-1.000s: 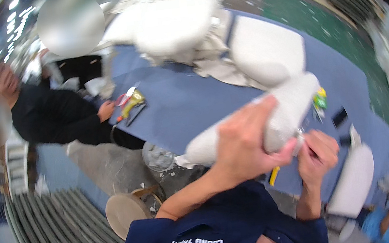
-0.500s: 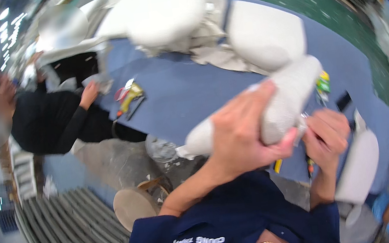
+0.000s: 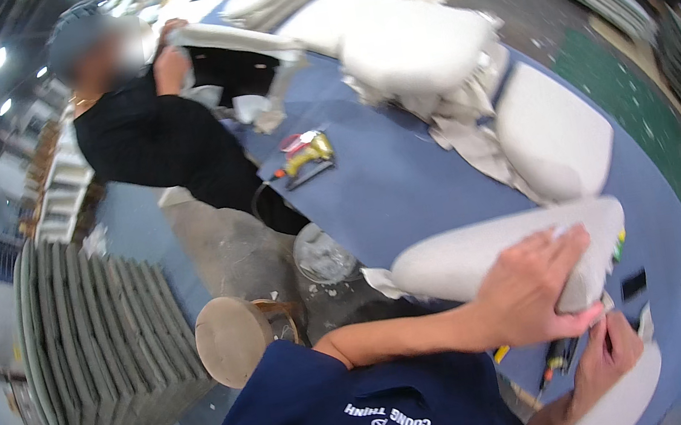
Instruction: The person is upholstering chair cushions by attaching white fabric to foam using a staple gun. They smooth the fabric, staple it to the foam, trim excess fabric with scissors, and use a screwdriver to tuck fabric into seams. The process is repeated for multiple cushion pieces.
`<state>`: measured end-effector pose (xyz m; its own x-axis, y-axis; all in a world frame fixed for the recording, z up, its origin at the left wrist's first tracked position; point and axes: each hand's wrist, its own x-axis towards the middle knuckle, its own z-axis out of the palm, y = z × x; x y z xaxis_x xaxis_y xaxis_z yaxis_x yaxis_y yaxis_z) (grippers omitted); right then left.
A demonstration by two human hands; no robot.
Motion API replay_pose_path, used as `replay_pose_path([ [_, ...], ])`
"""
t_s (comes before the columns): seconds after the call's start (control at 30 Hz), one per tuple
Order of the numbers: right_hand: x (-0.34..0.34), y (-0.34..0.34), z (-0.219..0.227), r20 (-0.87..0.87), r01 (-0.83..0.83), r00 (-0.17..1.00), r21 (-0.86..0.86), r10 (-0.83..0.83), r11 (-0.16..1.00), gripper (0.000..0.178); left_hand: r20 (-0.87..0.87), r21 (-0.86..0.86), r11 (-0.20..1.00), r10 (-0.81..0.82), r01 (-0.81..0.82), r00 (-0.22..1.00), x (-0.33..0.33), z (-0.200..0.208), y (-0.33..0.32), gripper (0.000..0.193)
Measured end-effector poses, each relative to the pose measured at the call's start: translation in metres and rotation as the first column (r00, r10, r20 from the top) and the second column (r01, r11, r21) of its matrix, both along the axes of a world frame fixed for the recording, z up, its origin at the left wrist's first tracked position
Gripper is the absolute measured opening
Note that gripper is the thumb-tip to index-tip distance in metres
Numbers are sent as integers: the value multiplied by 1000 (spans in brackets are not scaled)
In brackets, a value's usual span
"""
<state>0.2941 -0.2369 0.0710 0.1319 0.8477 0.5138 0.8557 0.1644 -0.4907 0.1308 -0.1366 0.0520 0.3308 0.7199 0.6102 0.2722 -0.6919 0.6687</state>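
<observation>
Working at a big blue-topped desk (image 3: 410, 182). Got a long, rounded, off-white fabric cushion (image 3: 458, 253) over the near edge of the desk, can't tell if resting on it or lifted a bit. Gripping that cushion's right end with the left hand (image 3: 533, 283), fingers over the top, thumb underneath. Pinching a bit of loose pale cloth (image 3: 607, 303) at the same end with the right hand (image 3: 613, 353), fingertips bunched tight.

Also seeing another off-white padded piece (image 3: 627, 394) at the desk's near right edge, plus a slim black tool with orange bits (image 3: 559, 353) by the near edge and a flat black rectangle (image 3: 634, 284) toward the desk's right side. Can spot a pile of plump white cushions (image 3: 417, 39) on the far side of the desk, and a yellow-and-black handheld tool (image 3: 305, 157) at its left end, close to a person in black (image 3: 163, 141). Seeing a round tan stool (image 3: 234, 341) and stacked grey-green slabs (image 3: 99, 339) left of the desk too.
</observation>
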Motion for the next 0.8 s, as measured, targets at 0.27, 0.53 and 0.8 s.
replay_pose_path([
  [0.27, 8, 46, -15, 55, -272, 961, 319, 269, 908, 17, 35, 88, 995, -48, 45, 998, -15, -5, 11, 61],
  [0.53, 8, 46, -14, 63, -283, 959, 268, 277, 921, 20, 58, 33, 994, -109, 107, 992, -17, -7, 13, 67],
  [0.8, -2, -12, -6, -50, -7, 999, 47, 9, 999, 16, 4, -34, 982, -184, 184, 983, -4, -5, -4, 68],
])
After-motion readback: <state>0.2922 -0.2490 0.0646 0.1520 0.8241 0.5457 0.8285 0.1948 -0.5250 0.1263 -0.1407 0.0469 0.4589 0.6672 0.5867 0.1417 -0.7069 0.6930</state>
